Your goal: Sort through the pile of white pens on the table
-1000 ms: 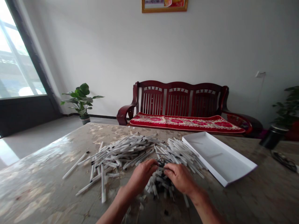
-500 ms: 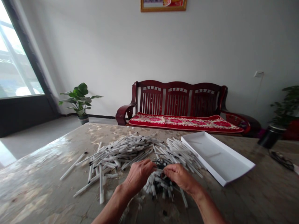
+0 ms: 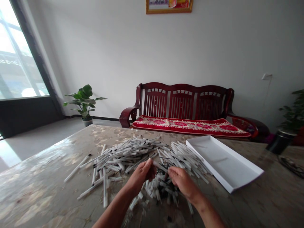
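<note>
A pale tube is pinched in the right hand, near the left hand; whether it is gripped by the left cannot be told; short pieces are heaped beneath; sticks are piled beyond; a white box is placed right.

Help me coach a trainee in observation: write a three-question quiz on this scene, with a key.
1. What lies along the seat of the wooden bench?
2. True or false: the shallow white tray is nearer the right hand than the left hand.
3. Fill the gap: heaps of slender white tubes lie on the ____.

Key:
1. A red floral mat.
2. True.
3. Table.
</note>
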Tool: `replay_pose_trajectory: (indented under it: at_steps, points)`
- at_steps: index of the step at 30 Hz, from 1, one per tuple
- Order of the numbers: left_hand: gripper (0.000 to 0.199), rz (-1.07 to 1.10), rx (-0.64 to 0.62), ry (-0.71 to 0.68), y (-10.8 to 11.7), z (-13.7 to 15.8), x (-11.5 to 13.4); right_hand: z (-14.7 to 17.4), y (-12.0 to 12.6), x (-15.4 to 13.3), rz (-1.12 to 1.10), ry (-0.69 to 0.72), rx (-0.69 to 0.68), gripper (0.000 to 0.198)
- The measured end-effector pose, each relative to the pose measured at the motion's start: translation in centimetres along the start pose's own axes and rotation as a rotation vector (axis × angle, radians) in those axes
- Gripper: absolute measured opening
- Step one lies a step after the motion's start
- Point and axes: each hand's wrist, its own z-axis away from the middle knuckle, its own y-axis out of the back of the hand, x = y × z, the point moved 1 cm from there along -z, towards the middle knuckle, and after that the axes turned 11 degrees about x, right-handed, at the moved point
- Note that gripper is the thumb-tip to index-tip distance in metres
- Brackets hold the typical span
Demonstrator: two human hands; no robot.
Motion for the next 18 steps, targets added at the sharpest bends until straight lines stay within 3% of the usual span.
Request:
replay_pose_trajectory:
  at_steps: [3, 7, 11, 15, 18]
  points:
    - [0.062, 0.225, -0.037, -0.014, -1.1, 0.5, -0.2, 0.0, -1.3, 0.6, -0.302, -0.191, 0.009, 0.050]
    - [0.062, 0.259, -0.151, -0.010, -3.2, 1.1, -1.0, 0.8, -3.2, 0.1, -0.384, -0.214, 0.005, 0.054]
    - [0.057, 0.261, 0.038, -0.043, -3.7, 1.1, -1.3, 0.9, -3.4, -0.1, -0.299, -0.135, -0.009, 0.058]
    - [0.048, -0.102, 0.171, -0.241, -2.8, 1.1, -1.2, 0.5, -1.5, 0.2, -0.160, -0.059, 0.237, 0.058]
    - [0.034, -0.554, 0.166, -0.431, -2.6, 1.6, -1.4, 0.5, -0.6, 0.2, -0.163, -0.008, 0.245, 0.058]
